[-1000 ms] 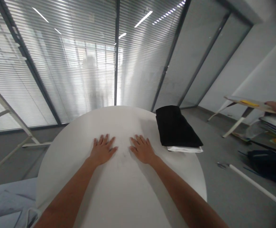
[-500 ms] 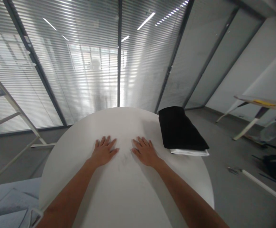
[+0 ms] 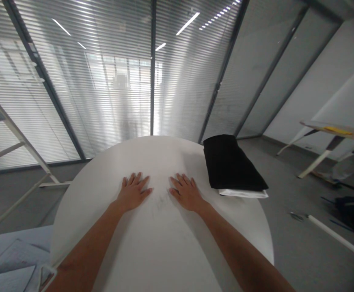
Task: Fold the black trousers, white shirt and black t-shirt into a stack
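Both palms rest face down on a round white table (image 3: 161, 239). My left hand (image 3: 132, 192) lies flat left of the middle, its fingers spread and nothing held. Mirroring it on the right, my right hand (image 3: 186, 192) is also flat with fingers apart and holds nothing. A folded black cloth (image 3: 232, 162) lies at the table's right side, beyond my right hand and not touched by it. Beneath its near edge a folded white layer (image 3: 244, 193) sticks out; what it is, I cannot tell.
A white metal frame (image 3: 27, 140) stands left. Papers (image 3: 15, 259) lie at lower left. Behind the table runs a glass wall with blinds (image 3: 119, 105). To the right are a wooden-topped table (image 3: 323, 127), a white pole (image 3: 338, 237) and dark items (image 3: 353, 211) on the floor.
The view has shifted very slightly. Both hands and the black cloth stay where they were on the table. Part of another person's hand seems to show at the far right edge.
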`<state>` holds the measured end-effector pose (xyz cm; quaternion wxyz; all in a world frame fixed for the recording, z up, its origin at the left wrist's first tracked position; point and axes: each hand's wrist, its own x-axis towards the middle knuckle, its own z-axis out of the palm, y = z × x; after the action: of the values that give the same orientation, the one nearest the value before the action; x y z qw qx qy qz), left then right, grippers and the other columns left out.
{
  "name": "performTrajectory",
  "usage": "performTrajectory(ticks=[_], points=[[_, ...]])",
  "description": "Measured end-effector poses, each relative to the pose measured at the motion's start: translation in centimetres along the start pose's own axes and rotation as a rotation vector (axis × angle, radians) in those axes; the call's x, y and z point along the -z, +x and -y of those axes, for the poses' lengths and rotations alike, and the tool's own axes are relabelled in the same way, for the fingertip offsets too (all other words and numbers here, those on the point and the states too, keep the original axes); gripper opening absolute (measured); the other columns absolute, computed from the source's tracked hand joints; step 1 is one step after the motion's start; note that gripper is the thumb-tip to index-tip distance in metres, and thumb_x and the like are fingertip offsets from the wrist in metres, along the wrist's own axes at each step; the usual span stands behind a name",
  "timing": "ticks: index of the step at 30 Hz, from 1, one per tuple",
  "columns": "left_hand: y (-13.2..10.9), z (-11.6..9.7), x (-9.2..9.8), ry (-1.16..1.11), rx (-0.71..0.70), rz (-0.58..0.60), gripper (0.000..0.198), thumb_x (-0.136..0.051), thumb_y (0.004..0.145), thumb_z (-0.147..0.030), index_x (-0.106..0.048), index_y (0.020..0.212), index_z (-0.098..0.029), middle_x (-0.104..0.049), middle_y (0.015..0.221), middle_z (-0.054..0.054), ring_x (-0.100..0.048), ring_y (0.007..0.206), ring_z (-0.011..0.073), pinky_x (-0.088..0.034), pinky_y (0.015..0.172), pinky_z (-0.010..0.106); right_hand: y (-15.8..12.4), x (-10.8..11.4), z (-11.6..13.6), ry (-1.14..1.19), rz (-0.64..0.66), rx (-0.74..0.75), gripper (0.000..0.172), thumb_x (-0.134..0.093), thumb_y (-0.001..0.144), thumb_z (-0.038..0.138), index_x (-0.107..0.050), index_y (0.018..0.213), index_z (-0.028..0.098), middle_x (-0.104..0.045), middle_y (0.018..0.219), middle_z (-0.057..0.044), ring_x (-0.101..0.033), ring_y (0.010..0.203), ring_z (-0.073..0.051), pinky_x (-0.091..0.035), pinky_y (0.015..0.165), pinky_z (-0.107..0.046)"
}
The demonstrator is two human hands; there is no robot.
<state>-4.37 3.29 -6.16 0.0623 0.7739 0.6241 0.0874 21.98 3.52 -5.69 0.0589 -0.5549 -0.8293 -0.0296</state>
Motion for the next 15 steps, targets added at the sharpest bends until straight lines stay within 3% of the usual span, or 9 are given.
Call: performTrajectory(ticks=[15], points=[[0.01,-0.14,0.18,0.0,0.005,0.015,0.067,-0.028,0.091,-0.066,-0.034,0.15,-0.035,-0.02,0.161,0.008,-0.012,0.147,0.0358,-0.01,0.114,0.062,0.15,-0.02,-0.02,0.03,0.016,-0.009,0.06,-0.025,0.098,0.055,-0.033,0.151,0.028,-0.027,0.158,-0.008,-0.023,0.145,-0.031,-0.02,0.113,-0.055]])
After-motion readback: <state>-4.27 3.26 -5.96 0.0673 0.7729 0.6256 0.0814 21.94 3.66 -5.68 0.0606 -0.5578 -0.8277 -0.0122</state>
